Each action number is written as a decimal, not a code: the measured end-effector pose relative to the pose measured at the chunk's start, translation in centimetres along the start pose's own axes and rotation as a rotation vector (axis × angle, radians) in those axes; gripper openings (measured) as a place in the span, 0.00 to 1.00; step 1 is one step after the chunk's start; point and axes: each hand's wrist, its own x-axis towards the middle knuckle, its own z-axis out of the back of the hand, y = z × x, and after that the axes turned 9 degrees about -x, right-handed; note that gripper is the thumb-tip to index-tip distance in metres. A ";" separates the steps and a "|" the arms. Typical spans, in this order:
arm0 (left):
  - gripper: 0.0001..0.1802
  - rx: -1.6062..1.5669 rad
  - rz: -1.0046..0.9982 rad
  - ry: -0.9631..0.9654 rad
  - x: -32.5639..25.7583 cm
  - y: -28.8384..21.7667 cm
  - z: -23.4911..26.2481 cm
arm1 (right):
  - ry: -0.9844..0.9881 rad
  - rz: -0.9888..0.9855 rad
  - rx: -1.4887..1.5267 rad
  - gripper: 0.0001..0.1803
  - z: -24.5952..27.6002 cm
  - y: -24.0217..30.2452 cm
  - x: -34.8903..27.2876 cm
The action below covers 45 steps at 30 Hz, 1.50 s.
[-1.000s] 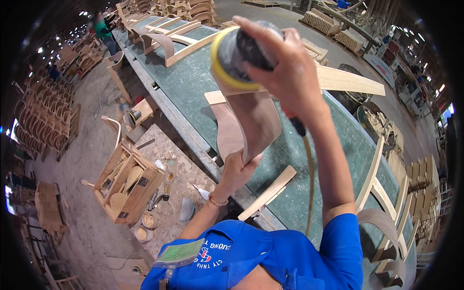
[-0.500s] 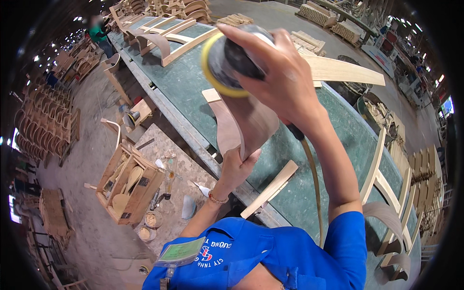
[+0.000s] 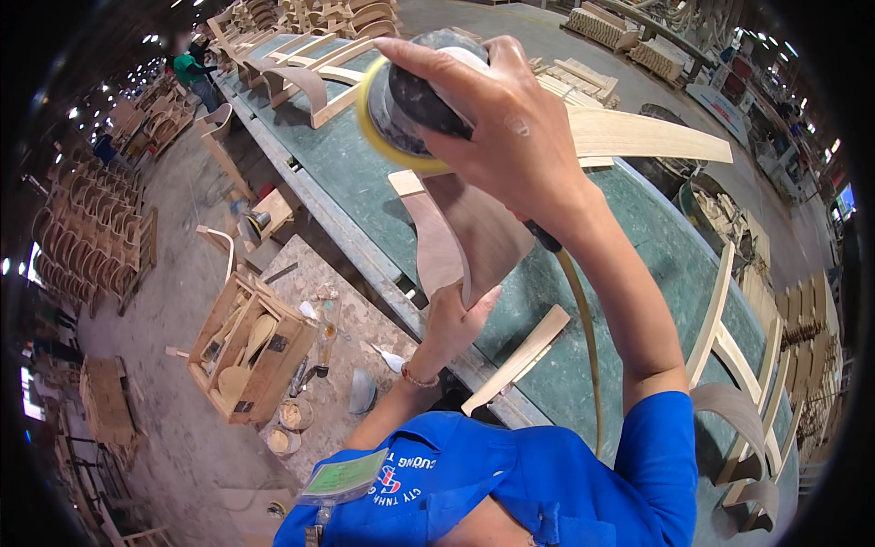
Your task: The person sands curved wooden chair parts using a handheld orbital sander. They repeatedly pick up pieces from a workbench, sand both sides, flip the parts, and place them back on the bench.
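A round orbital sander (image 3: 421, 102) with a yellow pad and black body is in my right hand (image 3: 524, 128), its fingers wrapped over the top. The pad is tilted at the far end of a curved wooden chair part (image 3: 478, 228); my hand hides part of the contact. Below, my left hand (image 3: 453, 321) grips the near edge of this chair part, thumb on one side. A hose (image 3: 583, 337) runs from the sander down toward my body. Beside my left hand, a pale wooden strip (image 3: 518, 358) lies at the edge of the green worktable (image 3: 365, 205).
A wooden toolbox (image 3: 251, 351) and small tubs (image 3: 293, 415) occupy a low bench at left. Curved chair frames (image 3: 305, 87) stand on the table's far end, others (image 3: 738, 365) at right. A long curved board (image 3: 647, 135) lies beyond my right hand. A person in green (image 3: 190, 68) stands far left.
My right hand has moved the sander slightly left along the chair part's far end. The left hand keeps its grip, and the whole scene has shifted a little with my head.
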 end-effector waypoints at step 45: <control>0.10 0.014 -0.046 0.044 -1.1 -0.4 -1.3 | 0.183 -0.027 -0.023 0.39 3.8 0.1 -1.7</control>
